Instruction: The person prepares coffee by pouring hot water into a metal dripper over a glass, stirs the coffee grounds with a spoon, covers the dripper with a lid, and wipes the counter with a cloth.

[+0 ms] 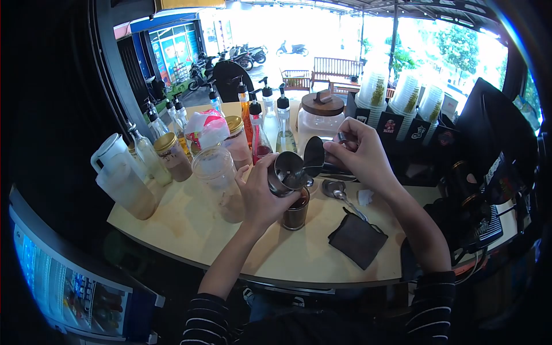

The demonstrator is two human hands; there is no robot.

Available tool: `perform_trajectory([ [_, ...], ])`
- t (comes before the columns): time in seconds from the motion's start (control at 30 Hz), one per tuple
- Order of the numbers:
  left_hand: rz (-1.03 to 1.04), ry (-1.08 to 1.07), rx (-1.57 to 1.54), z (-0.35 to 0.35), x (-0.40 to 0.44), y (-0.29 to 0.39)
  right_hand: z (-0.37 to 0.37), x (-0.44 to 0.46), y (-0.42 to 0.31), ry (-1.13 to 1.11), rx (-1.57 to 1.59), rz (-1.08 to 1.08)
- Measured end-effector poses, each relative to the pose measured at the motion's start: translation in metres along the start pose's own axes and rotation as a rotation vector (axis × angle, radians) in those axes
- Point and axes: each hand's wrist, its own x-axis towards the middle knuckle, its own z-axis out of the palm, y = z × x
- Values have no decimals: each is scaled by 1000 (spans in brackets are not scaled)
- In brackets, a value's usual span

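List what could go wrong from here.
Spill: the left hand holds a tilted metal cup close above the glass, so any liquid might miss the rim.
Knock: the glass stands just below that hand, which could bump it.
Clash: the right hand holds a dark metal piece by the cup's mouth; they might collide.

a smooth, glossy metal cup gleams in my left hand beside matt cloth, a smooth tabletop and a wooden lid on a shiny, see-through jar
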Motion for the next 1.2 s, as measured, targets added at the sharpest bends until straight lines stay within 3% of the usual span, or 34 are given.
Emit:
perform_trajectory([
  [0.4, -86, -82, -68, -5, 2, -2, 3, 17, 5, 37, -48, -82],
  [0.67, -251, -154, -440, -3, 6, 0, 10, 29, 6, 31, -77, -143],
  [1.2, -203, -115, -514, 7, 6, -2, 21, 30, -10, 0, -98, -144],
])
